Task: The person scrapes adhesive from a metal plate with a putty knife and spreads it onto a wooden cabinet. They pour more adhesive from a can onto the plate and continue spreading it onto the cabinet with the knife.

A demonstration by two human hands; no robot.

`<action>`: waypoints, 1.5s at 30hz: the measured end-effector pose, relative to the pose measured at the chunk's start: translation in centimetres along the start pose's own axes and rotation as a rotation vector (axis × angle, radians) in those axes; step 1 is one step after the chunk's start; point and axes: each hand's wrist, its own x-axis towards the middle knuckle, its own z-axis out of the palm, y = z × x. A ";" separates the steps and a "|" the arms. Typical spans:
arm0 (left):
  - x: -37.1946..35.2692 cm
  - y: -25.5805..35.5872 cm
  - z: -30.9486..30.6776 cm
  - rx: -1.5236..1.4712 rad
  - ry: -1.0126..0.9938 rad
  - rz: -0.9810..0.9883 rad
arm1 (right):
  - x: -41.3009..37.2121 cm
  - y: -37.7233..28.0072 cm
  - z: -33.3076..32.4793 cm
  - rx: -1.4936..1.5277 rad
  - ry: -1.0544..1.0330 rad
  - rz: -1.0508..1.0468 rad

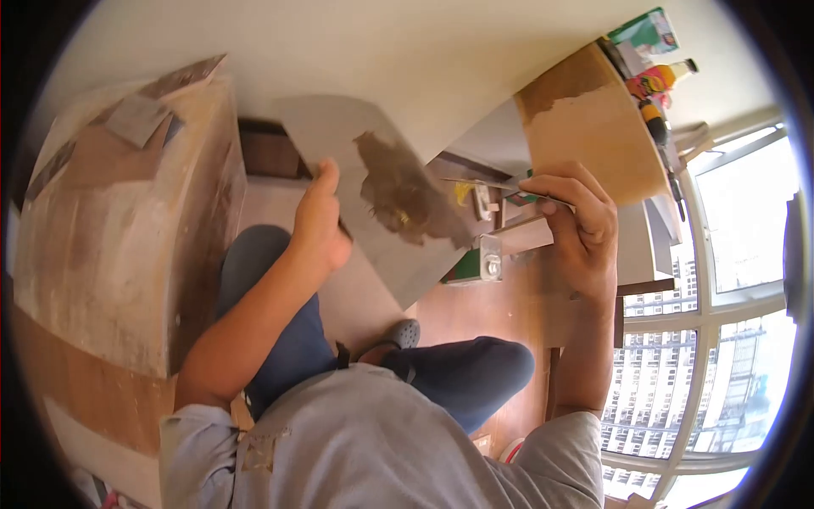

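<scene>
A flat grey board (pixel 339 136) with a dark brown smear of paste (pixel 398 191) on its face is tilted up in front of me. My left hand (pixel 322 216) holds it by its left edge, the thumb on the face and the other fingers mostly hidden behind. To the right, my right hand (pixel 581 216) pinches a thin flat blade (pixel 500 187), which points left towards the board's upper right edge. Whether the blade's tip touches the board I cannot tell.
A patchy wooden cabinet (pixel 102 246) stands at left with scrap pieces on top. A green and white can (pixel 487 260) is on the floor beyond the board. A wooden unit (pixel 585 127) at right bears a bottle (pixel 661 81) and a drill (pixel 653 119), near windows (pixel 750 220).
</scene>
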 end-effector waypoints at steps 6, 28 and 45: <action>-0.9 0.6 0.7 -0.016 -0.089 -0.038 | -1.6 2.0 6.2 -0.269 -0.134 -0.083; -0.2 0.8 -0.1 0.050 -0.023 -0.025 | -2.4 3.4 5.0 -0.049 -0.331 -0.088; 1.7 -0.9 -1.9 0.117 0.281 0.003 | 1.8 -0.7 -5.2 -0.355 0.197 0.062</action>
